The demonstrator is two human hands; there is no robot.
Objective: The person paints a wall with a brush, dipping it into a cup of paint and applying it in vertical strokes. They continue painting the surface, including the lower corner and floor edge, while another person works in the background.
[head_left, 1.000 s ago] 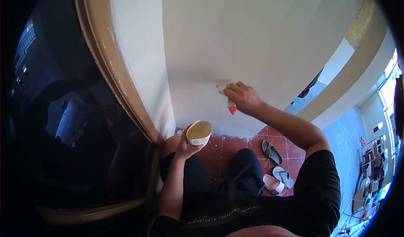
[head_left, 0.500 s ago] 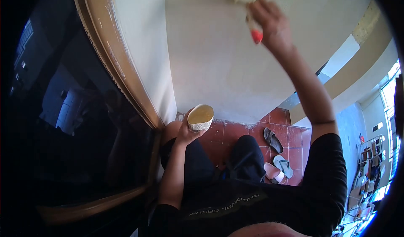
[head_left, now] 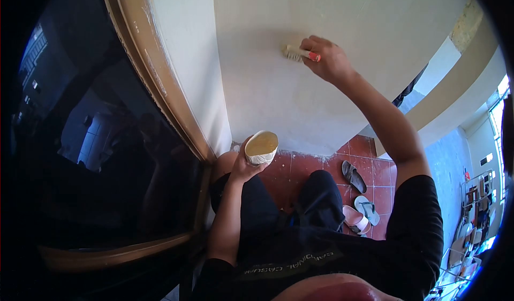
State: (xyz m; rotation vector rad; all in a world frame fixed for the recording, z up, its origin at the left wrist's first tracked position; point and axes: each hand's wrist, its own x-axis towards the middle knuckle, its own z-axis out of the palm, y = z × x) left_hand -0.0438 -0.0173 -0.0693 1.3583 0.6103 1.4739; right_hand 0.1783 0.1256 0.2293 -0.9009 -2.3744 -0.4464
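The right hand grips a paintbrush by its handle, fingers closed round the orange-tipped end, with the bristles pressed flat against the cream wall. The brush's long axis lies nearly level, bristles pointing to the left of the grip and the handle end towards the palm, so the brush head sits just left of the knuckles and in contact with the wall. The left hand is wrapped round a small cup of yellowish paint, held low near the person's knee and well apart from the brush; the cup mouth tilts slightly toward the wall. The right hand is plainly the nearer one to the painted patch. A brown window frame runs beside the wall on the left, and sandals lie on the red tile floor below. Against half a second ago, the brush has come down from the top of the wall to mid-height and turned from near upright to level; against a second ago it sits higher. The cup has barely shifted.
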